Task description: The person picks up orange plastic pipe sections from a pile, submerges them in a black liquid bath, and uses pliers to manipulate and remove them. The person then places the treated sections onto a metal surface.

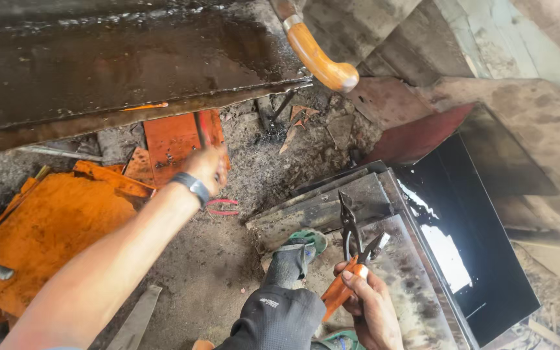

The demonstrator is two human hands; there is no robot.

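Beneath the dark metal beam (131, 71), the left hand (207, 167) is clenched around a red-handled tool (202, 129), with rusty orange sheets (53, 220) just below it. The right hand (371, 311) grips orange-handled tin snips (351, 259) over a grey metal sheet (409, 291).

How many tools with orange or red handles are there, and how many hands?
Orange-handled tin snips, held in the right hand: 1
Red-handled tool, in the grip of the left hand: 1
Red-handled pliers on the ground: 1
Orange wooden handle up top: 1
Hands: 2
Total: 6
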